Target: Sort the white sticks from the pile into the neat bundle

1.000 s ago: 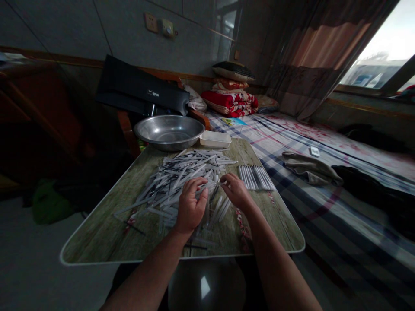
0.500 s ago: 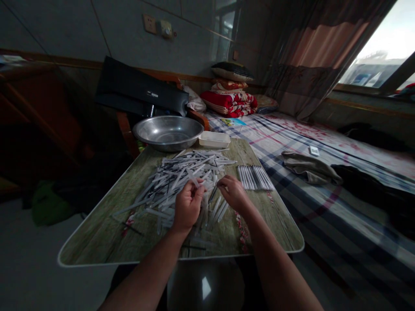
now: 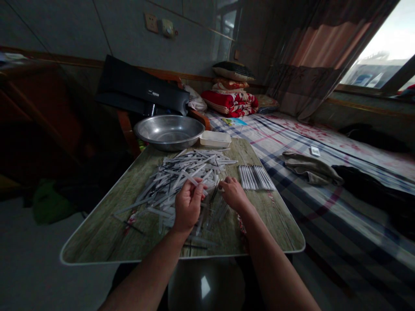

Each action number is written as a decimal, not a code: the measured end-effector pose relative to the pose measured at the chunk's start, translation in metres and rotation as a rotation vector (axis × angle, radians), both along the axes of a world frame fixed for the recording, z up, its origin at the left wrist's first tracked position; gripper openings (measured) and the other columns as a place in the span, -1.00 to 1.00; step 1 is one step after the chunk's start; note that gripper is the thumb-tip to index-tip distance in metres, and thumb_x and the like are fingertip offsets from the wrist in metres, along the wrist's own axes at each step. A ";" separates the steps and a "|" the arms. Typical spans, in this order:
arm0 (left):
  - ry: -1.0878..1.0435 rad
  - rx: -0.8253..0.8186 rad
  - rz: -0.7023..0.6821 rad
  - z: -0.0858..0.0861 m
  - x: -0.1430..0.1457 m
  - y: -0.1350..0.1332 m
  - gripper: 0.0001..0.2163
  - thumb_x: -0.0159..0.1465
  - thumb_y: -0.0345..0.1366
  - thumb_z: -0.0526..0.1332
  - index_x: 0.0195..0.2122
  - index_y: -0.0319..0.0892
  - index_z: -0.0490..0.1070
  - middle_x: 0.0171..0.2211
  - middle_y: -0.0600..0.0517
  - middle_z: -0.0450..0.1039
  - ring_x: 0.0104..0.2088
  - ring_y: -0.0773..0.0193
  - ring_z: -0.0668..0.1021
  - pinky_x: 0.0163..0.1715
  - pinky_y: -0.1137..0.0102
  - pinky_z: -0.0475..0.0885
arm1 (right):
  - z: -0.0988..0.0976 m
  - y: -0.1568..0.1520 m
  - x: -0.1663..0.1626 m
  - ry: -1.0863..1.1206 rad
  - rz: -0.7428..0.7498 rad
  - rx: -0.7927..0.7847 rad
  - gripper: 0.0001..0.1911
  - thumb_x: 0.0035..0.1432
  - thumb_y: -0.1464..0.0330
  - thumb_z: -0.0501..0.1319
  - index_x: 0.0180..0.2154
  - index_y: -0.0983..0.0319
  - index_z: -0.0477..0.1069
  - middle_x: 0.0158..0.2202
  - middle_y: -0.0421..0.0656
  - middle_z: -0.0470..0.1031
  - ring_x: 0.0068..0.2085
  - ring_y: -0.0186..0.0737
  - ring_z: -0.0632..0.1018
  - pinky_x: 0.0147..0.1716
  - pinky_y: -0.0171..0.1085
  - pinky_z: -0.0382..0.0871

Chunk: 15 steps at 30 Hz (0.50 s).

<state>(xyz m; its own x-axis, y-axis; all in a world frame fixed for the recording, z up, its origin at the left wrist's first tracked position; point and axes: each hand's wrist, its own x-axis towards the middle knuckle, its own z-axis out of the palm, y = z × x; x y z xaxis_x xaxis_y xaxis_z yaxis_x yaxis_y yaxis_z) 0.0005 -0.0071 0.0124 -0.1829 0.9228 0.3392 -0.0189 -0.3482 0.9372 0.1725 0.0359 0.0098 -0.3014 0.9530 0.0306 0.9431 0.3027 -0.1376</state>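
Observation:
My left hand (image 3: 188,206) is closed, with a translucent white plastic tube (image 3: 189,176) pinched between thumb and fingers and pointing up to the left. Just to its right, my right hand (image 3: 234,193) has its fingers drawn together over the table. A thin dark stick (image 3: 213,195) shows by the right fingertips, but I cannot tell whether they grip it. Beyond and left of my hands spreads a heap of similar white tubes (image 3: 168,185), with dark thin pieces among them. A neat row of dark-tipped white tubes (image 3: 256,178) lies right of my right hand.
The wood-patterned table (image 3: 97,244) has a pale rim. At its far end are a wide metal basin (image 3: 168,134) and a cream plastic tray (image 3: 215,139). A bed with a checked sheet (image 3: 275,142) adjoins the right side, holding a grey cloth (image 3: 311,167).
Both hands stay nearly in place. The tube in my left hand has tilted flatter, and my right hand has shifted slightly, its fingers curling more.

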 end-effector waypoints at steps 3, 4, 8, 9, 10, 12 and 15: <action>0.017 0.005 0.013 -0.001 0.000 0.000 -0.80 0.30 -0.17 0.17 -0.15 -0.16 0.38 -0.37 0.05 0.51 -0.51 0.39 0.47 -0.46 0.47 0.41 | -0.002 0.001 0.001 0.016 0.020 -0.007 -0.61 0.19 0.52 0.06 -0.01 0.15 0.46 -0.08 -0.04 0.39 -0.07 -0.11 0.36 -0.09 -0.23 0.20; 0.021 0.004 0.014 -0.001 0.000 0.000 -0.80 0.30 -0.17 0.16 -0.15 -0.16 0.38 -0.36 0.05 0.51 -0.51 0.39 0.47 -0.46 0.47 0.41 | -0.002 0.001 0.001 0.011 0.030 -0.012 -0.60 0.20 0.52 0.04 -0.01 0.13 0.46 -0.09 -0.04 0.39 -0.07 -0.11 0.36 -0.10 -0.23 0.20; 0.021 0.003 0.012 -0.001 0.000 -0.001 -0.80 0.30 -0.16 0.16 -0.15 -0.16 0.38 -0.36 0.05 0.51 -0.51 0.38 0.47 -0.46 0.47 0.41 | -0.001 0.001 -0.001 -0.019 0.033 -0.001 -0.66 0.25 0.46 0.02 -0.06 0.15 0.49 -0.12 -0.02 0.40 -0.11 -0.09 0.38 -0.13 -0.22 0.21; 0.020 0.002 0.015 -0.001 0.000 -0.001 -0.80 0.30 -0.16 0.16 -0.15 -0.16 0.38 -0.36 0.05 0.52 -0.51 0.38 0.47 -0.46 0.47 0.41 | -0.001 0.001 -0.001 -0.028 0.028 0.003 -0.67 0.26 0.44 0.02 -0.08 0.16 0.50 -0.12 -0.02 0.40 -0.11 -0.09 0.38 -0.14 -0.22 0.21; 0.019 0.001 0.019 -0.001 0.000 -0.001 -0.80 0.30 -0.16 0.17 -0.15 -0.15 0.39 -0.36 0.05 0.52 -0.51 0.38 0.48 -0.46 0.47 0.41 | -0.001 0.001 0.000 -0.038 0.022 0.002 -0.69 0.26 0.44 0.03 -0.11 0.17 0.50 -0.13 -0.02 0.40 -0.11 -0.09 0.38 -0.14 -0.22 0.21; 0.016 -0.001 0.025 -0.001 0.000 -0.001 -0.79 0.29 -0.16 0.17 -0.15 -0.15 0.39 -0.36 0.05 0.53 -0.51 0.37 0.49 -0.45 0.46 0.42 | 0.000 0.002 0.001 -0.056 0.004 -0.014 -0.71 0.25 0.44 0.03 -0.15 0.18 0.51 -0.14 -0.02 0.41 -0.12 -0.09 0.39 -0.16 -0.22 0.21; 0.014 -0.002 0.036 0.000 0.001 0.000 -0.79 0.28 -0.16 0.18 -0.16 -0.16 0.40 -0.36 0.04 0.53 -0.50 0.36 0.49 -0.44 0.45 0.43 | 0.000 0.003 0.004 -0.070 -0.032 -0.034 -0.71 0.25 0.46 0.03 -0.16 0.17 0.51 -0.15 -0.02 0.42 -0.13 -0.10 0.39 -0.20 -0.24 0.20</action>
